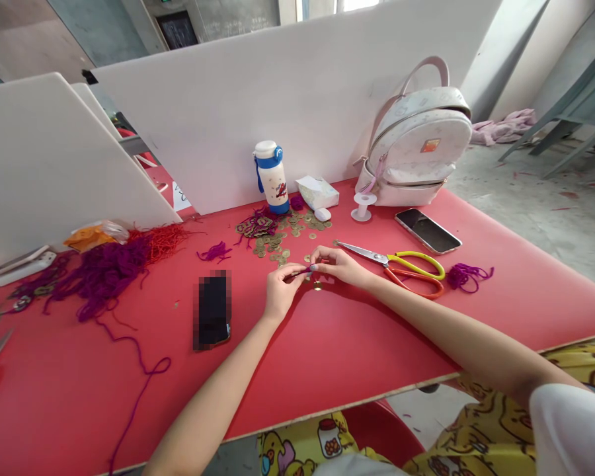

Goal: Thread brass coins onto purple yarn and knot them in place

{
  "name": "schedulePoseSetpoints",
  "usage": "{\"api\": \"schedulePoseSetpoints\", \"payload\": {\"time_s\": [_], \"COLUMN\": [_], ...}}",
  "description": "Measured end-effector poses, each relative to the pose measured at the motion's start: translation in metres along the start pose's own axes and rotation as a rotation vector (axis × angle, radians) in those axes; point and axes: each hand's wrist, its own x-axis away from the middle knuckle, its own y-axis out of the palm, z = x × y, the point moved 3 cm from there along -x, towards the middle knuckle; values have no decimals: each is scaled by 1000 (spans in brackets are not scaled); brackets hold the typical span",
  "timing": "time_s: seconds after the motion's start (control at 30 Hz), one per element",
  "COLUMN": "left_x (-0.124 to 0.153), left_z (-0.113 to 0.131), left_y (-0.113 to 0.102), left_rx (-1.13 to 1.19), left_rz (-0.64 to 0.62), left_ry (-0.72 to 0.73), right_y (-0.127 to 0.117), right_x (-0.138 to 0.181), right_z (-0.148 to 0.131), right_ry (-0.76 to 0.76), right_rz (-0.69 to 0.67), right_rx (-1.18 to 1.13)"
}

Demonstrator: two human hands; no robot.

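One backpack label was too small to read. Left hand and right hand pinched purple yarn, its length running sideways

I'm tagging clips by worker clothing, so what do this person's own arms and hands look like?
The left hand and right hand are ungloved, with no watch or bracelet visible. Both forearms are uncovered. What looks like a short white sleeve shows by the right arm; no sleeve shows on the left.
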Motion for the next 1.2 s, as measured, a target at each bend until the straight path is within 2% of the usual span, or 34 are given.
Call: {"api": "schedulePoseSetpoints", "payload": {"time_s": [0.13, 0.3, 0.37, 0.53, 0.77, 0.9, 1.2], "left_x": [0, 2, 3, 4, 6, 7, 2], "left_z": [0, -3, -3, -2, 4, 5, 1], "left_y": [0, -2, -3, -3, 1, 2, 1], "left_rx": [21, 81, 94, 131, 195, 215, 174], "left_rz": [24, 132, 167, 202, 169, 151, 105], "left_ry": [-28, -162, -197, -225, -239, -260, -179], "right_y": [1, 2, 4, 15, 16, 18, 14], "right_x": [-1, -2, -2, -1, 1, 3, 4], "right_z": [4, 8, 7, 7, 9, 9, -2], "right_ry": [29, 69, 48, 60, 37, 25, -95], "right_rz": [52, 152, 137, -20, -62, -61, 15], "right_rx": [-116, -348, -349, -147, -2, 169, 551]}}
